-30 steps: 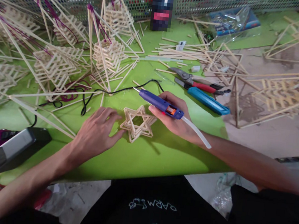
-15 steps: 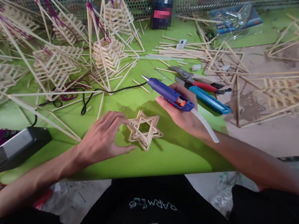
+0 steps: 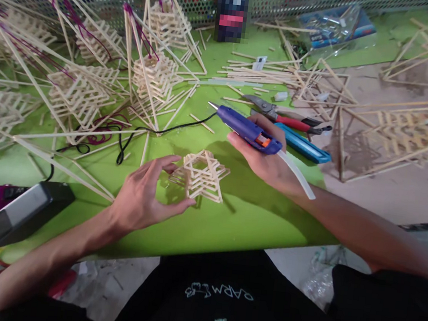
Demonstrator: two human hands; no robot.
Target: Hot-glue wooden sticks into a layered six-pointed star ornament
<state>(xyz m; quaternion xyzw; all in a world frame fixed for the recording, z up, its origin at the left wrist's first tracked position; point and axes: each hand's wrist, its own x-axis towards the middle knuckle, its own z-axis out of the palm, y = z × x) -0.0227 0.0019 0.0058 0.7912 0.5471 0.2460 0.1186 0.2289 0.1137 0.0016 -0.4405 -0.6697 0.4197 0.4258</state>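
A small six-pointed star frame [image 3: 203, 176] of thin wooden sticks, stacked in several layers, stands tilted on the green tabletop in front of me. My left hand [image 3: 149, 189] is open at its left side, with thumb and fingers spread around the near-left points; I cannot tell whether the fingertips touch it. My right hand [image 3: 264, 158] is wrapped around a blue hot glue gun [image 3: 246, 128], its metal nozzle pointing up and left. A clear glue stick [image 3: 297, 176] sticks out of the back of the gun. The gun is held above and right of the star.
Several stick structures with purple thread [image 3: 153, 79] crowd the left. Pruning shears [image 3: 281, 114], a blue utility knife [image 3: 304, 144] and loose sticks [image 3: 262, 76] lie beyond my right hand. A black cord [image 3: 171, 129] runs left across the table [image 3: 253, 227] near a grey-black box [image 3: 25, 216].
The star has gone from lying flat to tilted, so its side layers show. My left hand has moved slightly upward around it. The glue gun has shifted slightly right and up.
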